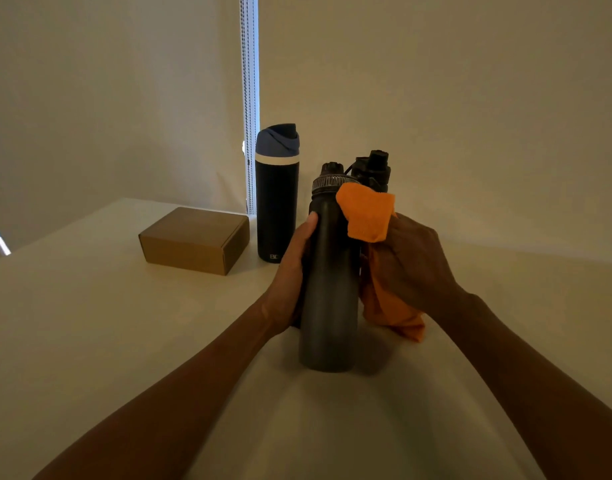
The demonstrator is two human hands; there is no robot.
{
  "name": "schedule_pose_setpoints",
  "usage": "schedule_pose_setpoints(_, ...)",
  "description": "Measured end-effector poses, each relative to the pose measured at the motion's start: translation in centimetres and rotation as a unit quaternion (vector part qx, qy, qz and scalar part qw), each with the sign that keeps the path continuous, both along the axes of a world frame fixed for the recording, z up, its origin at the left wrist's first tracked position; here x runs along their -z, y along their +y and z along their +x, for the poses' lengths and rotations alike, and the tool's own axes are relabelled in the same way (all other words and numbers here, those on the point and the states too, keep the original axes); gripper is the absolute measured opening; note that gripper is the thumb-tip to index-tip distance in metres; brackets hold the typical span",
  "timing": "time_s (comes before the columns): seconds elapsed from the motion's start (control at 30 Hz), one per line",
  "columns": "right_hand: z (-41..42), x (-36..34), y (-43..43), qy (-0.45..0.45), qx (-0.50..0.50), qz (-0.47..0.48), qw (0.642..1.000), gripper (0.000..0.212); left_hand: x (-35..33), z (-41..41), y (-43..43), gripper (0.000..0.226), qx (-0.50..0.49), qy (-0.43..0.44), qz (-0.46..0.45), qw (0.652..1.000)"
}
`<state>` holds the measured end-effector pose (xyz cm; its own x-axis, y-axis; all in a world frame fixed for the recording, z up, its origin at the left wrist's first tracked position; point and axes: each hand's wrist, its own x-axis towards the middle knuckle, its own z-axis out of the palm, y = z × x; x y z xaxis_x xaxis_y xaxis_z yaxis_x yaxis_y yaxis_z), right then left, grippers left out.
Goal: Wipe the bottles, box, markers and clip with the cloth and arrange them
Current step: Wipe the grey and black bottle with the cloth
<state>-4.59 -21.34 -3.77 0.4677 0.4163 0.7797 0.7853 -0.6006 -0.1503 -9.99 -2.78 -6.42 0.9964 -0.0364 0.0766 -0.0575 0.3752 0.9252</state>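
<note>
The grey bottle stands upright between the two hands, its base at or just off the table; I cannot tell which. The left hand wraps its left side, thumb up near the shoulder. The right hand grips the bunched cloth and presses it to the bottle's right side, with a fold sticking up by the cap and a tail hanging below the wrist.

A black bottle stands just beyond the right hand, partly hidden by the cloth. A blue-lidded bottle stands beyond the left hand, with the box further to that hand's left. No markers or clip show.

The likely risk is a wide wiping stroke: the cloth or knuckles could knock the black bottle over. The smooth grey bottle could also turn or slip if the left hand's hold loosens.
</note>
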Motion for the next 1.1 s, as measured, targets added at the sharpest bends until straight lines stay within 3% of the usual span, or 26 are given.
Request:
schedule_pose_setpoints(0.17,-0.1,-1.3,0.0,-0.070,-0.060,-0.037,0.995,0.035,-0.3,0.0,0.1,0.062,0.002,0.009,0.023,1.000)
schedule_pose_setpoints(0.3,-0.7,-1.5,0.1,-0.043,-0.076,-0.063,0.994,0.032,-0.2,0.2,0.5,0.050,0.013,0.016,0.025,0.999)
schedule_pose_setpoints(0.4,-2.3,-0.3,-0.3,-0.049,-0.099,-0.144,0.983,0.020,0.0,0.2,0.7,0.055,0.035,0.029,0.022,0.999)
schedule_pose_setpoints(0.57,-5.2,4.0,-1.6,-0.005,-0.093,-0.272,0.958,0.022,-0.1,0.4,0.7,0.068,0.017,0.045,-0.003,0.999)
schedule_pose_setpoints(0.63,-6.4,5.0,-1.8,-0.014,-0.119,-0.308,0.944,0.032,0.0,0.5,0.5,0.072,0.001,0.045,0.000,0.999)
schedule_pose_setpoints(0.77,-7.3,6.2,-2.2,0.005,-0.155,-0.324,0.933,0.042,0.1,0.4,0.3,0.072,-0.002,0.036,0.002,0.999)
schedule_pose_setpoints(0.9,-8.1,6.7,-2.7,-0.017,-0.138,-0.374,0.917,0.018,-0.1,0.2,0.2,0.076,0.016,0.035,-0.010,0.999)
schedule_pose_setpoints(1.1,-7.5,6.6,-2.7,-0.048,-0.145,-0.344,0.927,0.012,-0.2,0.3,0.1,0.071,-0.006,0.040,-0.007,0.999)
